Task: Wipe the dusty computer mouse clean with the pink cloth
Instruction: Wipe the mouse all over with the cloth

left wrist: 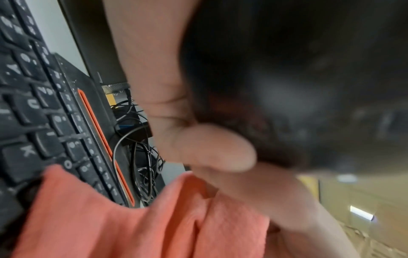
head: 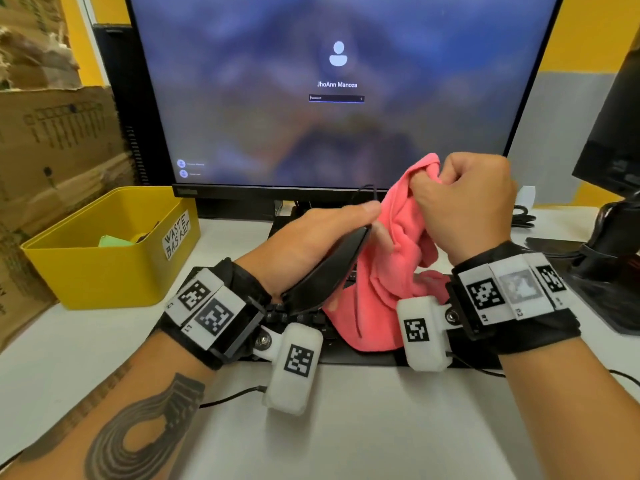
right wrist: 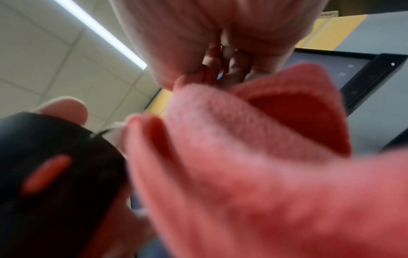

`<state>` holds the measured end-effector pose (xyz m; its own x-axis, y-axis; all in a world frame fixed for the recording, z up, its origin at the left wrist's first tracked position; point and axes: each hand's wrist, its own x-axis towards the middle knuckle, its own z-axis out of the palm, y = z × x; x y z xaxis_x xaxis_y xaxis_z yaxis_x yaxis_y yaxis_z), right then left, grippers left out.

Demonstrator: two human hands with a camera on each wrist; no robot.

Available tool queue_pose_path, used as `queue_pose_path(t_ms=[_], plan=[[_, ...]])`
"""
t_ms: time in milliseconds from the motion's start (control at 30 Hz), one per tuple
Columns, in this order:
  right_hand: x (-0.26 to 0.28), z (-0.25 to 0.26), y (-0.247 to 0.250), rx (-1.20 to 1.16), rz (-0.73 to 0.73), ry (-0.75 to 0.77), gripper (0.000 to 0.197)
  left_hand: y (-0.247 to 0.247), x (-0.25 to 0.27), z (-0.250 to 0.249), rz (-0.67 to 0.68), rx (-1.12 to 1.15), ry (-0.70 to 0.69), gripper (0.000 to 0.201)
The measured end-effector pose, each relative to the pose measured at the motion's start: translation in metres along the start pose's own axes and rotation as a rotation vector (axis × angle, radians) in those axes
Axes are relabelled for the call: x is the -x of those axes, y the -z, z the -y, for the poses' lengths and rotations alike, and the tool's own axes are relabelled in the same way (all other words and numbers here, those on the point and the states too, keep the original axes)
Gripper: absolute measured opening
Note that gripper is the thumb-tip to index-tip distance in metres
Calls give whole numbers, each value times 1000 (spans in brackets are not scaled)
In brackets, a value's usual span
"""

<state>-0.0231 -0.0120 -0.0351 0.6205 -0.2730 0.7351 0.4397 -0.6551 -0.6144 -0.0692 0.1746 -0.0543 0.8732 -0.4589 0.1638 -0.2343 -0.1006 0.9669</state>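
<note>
Mouse: smooth black plastic computer mouse [head: 329,271], lifted clear of the desk and tilted on edge above the black keyboard [left wrist: 33,108], presumably to offer its surfaces to the cloth.
Left hand: left hand [head: 311,233] wrapped round the mouse body, thumb along the top, fingers curled beneath; cable trailing toward the monitor.
Cloth: soft pink fleece cloth [head: 391,258], bunched at the top, hanging loose just beside the mouse, lower folds draped over the keyboard.
Right hand: right hand [head: 464,202] closed in a fist on the cloth's upper end, likely gathering a pad for wiping.
Contact: cloth alongside the mouse; actual rubbing contact not discernible.
Backdrop: large black-framed monitor [head: 339,98] at a login screen; yellow plastic bin labelled "WASTE BASKET" [head: 114,271] to the left.
</note>
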Motion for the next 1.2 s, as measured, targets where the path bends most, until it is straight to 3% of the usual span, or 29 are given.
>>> queue_pose_path(t_ms=[167,333,467,533,667,733,800,833,967,1067,1200], plan=[[-4,-1,1,-187,14,-109,45,11,-3,4,-84,-40,47,69],[-1,5,1,-514,242,-349,21,30,0,-3,-252,327,39,75],[6,6,-1,-528,470,-445,50,42,1,-5,-176,678,-14,75],[9,6,-4,-504,562,-409,65,44,2,-6,-113,764,-43,75],[18,2,-11,-403,833,-198,92,46,4,-9,64,798,-90,78],[22,1,-12,-281,912,-109,76,48,4,-10,103,829,-99,81],[21,2,-12,-157,932,-47,31,52,5,-13,22,828,-83,87],[20,1,-12,-165,925,-69,19,55,5,-13,-62,799,-61,86],[15,1,-6,-439,836,-314,34,56,2,-7,-421,726,54,67],[10,5,-1,-653,754,-519,21,44,-5,-1,-571,584,131,63],[3,0,-2,-778,524,-738,33,37,-12,5,-737,407,165,62]])
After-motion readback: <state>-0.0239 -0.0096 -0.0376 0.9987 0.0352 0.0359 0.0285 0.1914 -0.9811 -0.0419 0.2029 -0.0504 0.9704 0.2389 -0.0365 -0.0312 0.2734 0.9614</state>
